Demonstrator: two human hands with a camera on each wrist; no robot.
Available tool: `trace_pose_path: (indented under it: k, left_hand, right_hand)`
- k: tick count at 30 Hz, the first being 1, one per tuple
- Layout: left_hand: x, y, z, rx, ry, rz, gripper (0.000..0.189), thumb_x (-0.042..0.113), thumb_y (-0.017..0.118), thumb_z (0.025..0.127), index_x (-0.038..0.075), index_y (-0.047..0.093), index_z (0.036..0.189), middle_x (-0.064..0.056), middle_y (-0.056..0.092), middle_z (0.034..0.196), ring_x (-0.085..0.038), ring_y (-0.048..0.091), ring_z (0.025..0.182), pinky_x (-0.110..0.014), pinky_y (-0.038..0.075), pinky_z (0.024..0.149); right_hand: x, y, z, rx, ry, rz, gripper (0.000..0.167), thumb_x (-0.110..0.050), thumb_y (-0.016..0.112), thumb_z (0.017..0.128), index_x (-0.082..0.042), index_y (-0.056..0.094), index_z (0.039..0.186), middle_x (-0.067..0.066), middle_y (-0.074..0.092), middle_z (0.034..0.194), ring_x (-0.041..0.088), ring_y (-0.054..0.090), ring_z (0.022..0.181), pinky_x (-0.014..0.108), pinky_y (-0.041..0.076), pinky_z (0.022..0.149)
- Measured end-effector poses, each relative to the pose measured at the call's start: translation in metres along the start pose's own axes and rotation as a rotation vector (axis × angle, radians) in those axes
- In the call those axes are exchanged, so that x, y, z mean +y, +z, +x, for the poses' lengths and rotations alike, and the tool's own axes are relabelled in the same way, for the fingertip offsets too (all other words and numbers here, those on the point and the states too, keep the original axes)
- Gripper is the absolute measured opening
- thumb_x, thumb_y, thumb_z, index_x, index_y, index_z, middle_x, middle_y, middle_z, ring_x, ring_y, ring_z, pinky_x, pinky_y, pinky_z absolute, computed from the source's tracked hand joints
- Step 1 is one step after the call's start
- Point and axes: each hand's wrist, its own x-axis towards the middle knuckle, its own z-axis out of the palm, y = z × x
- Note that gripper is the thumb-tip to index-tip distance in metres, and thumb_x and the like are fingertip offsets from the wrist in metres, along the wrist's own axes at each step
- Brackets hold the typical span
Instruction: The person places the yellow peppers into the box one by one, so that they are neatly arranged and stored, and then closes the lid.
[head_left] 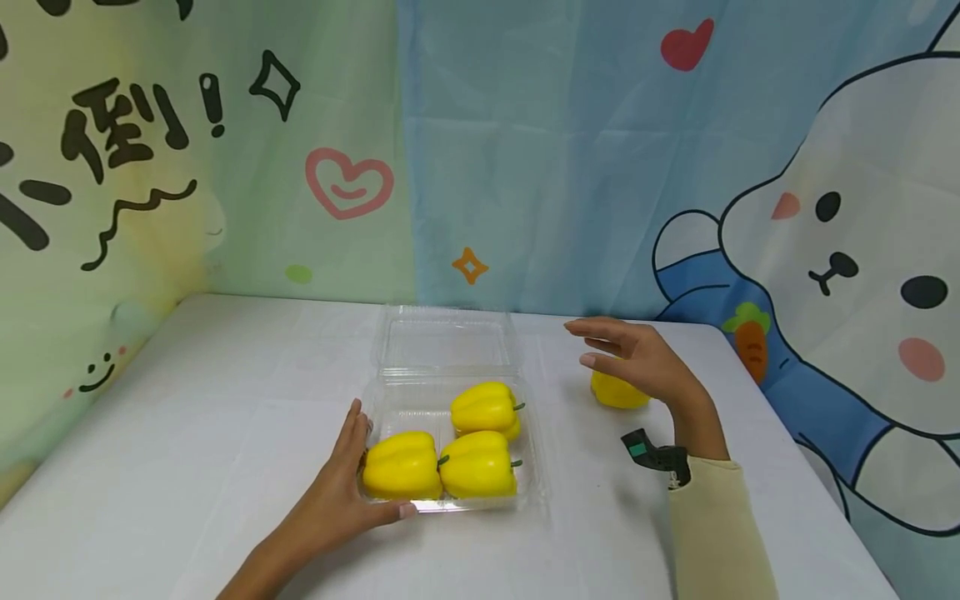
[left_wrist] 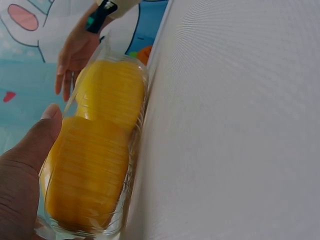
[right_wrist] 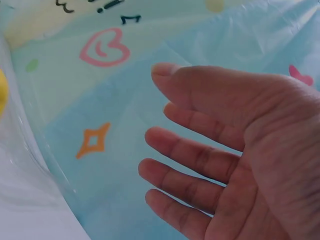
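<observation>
Against a ribbed plastic box (head_left: 411,410) of lobed peppers (head_left: 402,467), left hand (head_left: 349,490) straight-fingered, right hand (head_left: 640,354) relaxed, spread.

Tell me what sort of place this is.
Probably a makeshift recording corner, though the room beyond is out of view: a cartoon-printed backdrop stands behind a white tabletop, which holds yellow bell peppers and an open clear plastic clamshell container.

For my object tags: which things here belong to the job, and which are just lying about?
Job: clear container; three yellow peppers inside; yellow pepper outside it; left hand; right hand.

Surroundings only: white table; printed backdrop; black wrist strap.
</observation>
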Motion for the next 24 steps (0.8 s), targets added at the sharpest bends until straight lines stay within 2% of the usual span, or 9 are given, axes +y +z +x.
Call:
trace_pose_path:
  k: [6, 10, 15, 24]
  left_hand:
    - [-0.001, 0.0, 0.0, 0.003, 0.004, 0.002, 0.135, 0.056, 0.085, 0.064, 0.004, 0.002, 0.156, -0.013, 0.003, 0.162, -0.034, 0.017, 0.144, -0.056, 0.022, 0.109]
    - [-0.001, 0.001, -0.001, 0.007, 0.006, 0.002, 0.134, 0.055, 0.086, 0.064, 0.002, 0.004, 0.155, -0.011, 0.0, 0.162, -0.034, 0.016, 0.144, -0.055, 0.022, 0.11]
    - [0.0, 0.0, -0.001, 0.006, 0.009, 0.002, 0.133, 0.054, 0.086, 0.064, 0.001, 0.006, 0.155, -0.01, -0.002, 0.162, -0.034, 0.016, 0.144, -0.055, 0.022, 0.11]
    - [-0.001, 0.001, 0.0, 0.008, 0.006, 0.003, 0.133, 0.054, 0.087, 0.064, 0.0, 0.006, 0.155, -0.011, -0.001, 0.162, -0.034, 0.017, 0.144, -0.055, 0.023, 0.109]
  right_hand:
    - [0.015, -0.011, -0.007, 0.067, 0.065, 0.023, 0.044, -0.019, 0.064, 0.096, -0.008, 0.055, 0.138, 0.009, 0.051, 0.141, 0.03, 0.047, 0.13, 0.022, 0.041, 0.099]
    - [0.023, -0.014, -0.01, 0.097, 0.086, 0.043, 0.044, -0.019, 0.065, 0.096, -0.007, 0.056, 0.137, 0.009, 0.052, 0.141, 0.029, 0.045, 0.131, 0.019, 0.039, 0.1]
    - [0.028, -0.017, -0.011, 0.103, 0.105, 0.04, 0.045, -0.02, 0.066, 0.095, -0.009, 0.056, 0.137, 0.009, 0.052, 0.14, 0.028, 0.044, 0.132, 0.026, 0.036, 0.104]
    - [0.048, -0.023, -0.017, 0.115, 0.195, -0.1, 0.053, -0.032, 0.065, 0.095, -0.008, 0.052, 0.14, 0.012, 0.048, 0.143, 0.031, 0.038, 0.135, 0.046, 0.031, 0.108]
